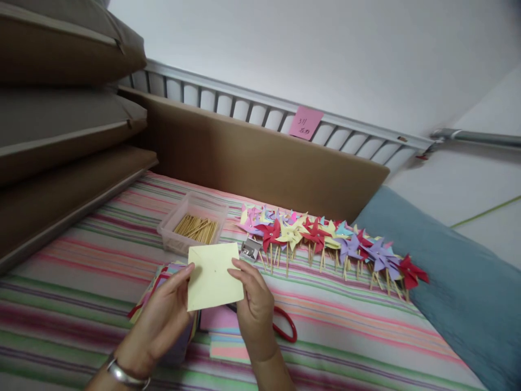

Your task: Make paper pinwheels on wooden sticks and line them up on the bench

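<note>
A square of pale yellow paper (214, 279) with a small dark mark at its centre is held up in front of me. My left hand (173, 309) pinches its left edge, and my right hand (254, 296) grips the right edge between thumb and fingers. Below the left hand lies a stack of coloured paper (142, 301), partly hidden. More paper sheets (230, 347) lie under the yellow square. Beside my right wrist shows a red scissors handle (291, 328); the rest of the scissors is mostly covered.
A clear plastic box (166, 231) holds many short wooden sticks (197, 228). Next to it sits a small box of metal pins (249, 250). Rows of paper pinwheels (315, 233) lie to the right on the striped cloth (345, 326). A brown board (252, 152) stands behind; stacked cushions (65, 125) rise at left.
</note>
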A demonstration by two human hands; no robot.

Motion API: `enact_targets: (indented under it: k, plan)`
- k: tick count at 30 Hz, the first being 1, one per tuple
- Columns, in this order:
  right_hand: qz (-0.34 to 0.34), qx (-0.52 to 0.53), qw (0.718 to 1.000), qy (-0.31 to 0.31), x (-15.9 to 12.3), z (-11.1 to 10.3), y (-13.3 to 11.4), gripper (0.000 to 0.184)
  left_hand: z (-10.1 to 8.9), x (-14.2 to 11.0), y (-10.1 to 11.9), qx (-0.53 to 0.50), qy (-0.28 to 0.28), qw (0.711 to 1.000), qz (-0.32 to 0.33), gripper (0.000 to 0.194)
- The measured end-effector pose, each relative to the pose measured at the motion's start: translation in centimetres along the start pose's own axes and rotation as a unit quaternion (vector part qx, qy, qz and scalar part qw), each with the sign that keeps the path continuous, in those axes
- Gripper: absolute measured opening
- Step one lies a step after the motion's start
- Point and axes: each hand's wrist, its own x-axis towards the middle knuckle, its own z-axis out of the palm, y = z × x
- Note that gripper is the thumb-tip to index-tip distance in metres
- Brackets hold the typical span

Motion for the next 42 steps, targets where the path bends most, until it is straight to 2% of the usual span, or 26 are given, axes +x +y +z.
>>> enact_targets:
  k: [8,12,17,20,23,26,33,37,42]
  plan:
    - [0.003,0.002,1.000,-0.012,-0.1,0.5,-0.5,0.039,-0.5,0.2,0.4,0.027,0.003,0.999,0.019,0.023]
    - [0.020,0.043,0.999,-0.005,0.1,0.5,-0.4,0.034,-0.8,0.1,0.2,0.080,-0.004,0.997,-0.007,0.021]
    - [0.089,0.086,0.992,-0.018,0.7,0.3,0.1,0.024,-1.3,0.6,-0.4,0.159,-0.036,0.986,0.015,0.032]
    - [0.127,0.076,0.989,-0.014,0.7,0.0,0.0,0.023,-1.5,1.0,-0.4,0.160,0.002,0.986,0.047,0.032]
    - [0.109,0.027,0.993,0.018,0.5,0.0,-0.5,0.024,-1.3,1.0,-0.1,0.129,0.057,0.986,0.090,0.028]
    - [0.069,0.009,0.997,0.028,0.0,0.5,-1.1,0.023,-0.8,0.8,0.2,0.084,0.060,0.990,0.098,0.029]
    - [0.025,0.014,0.996,-0.082,-1.9,2.9,-2.1,0.034,-0.2,0.6,-0.1,0.032,0.056,0.994,0.083,0.030]
    - [0.039,-0.008,0.995,-0.093,-2.1,3.2,-1.9,0.027,0.0,0.5,-0.4,0.031,0.038,0.996,0.077,0.028]
    - [0.049,0.009,0.995,-0.090,-2.0,3.0,-1.7,0.025,0.0,0.5,-0.3,0.036,0.048,0.996,0.063,0.024]
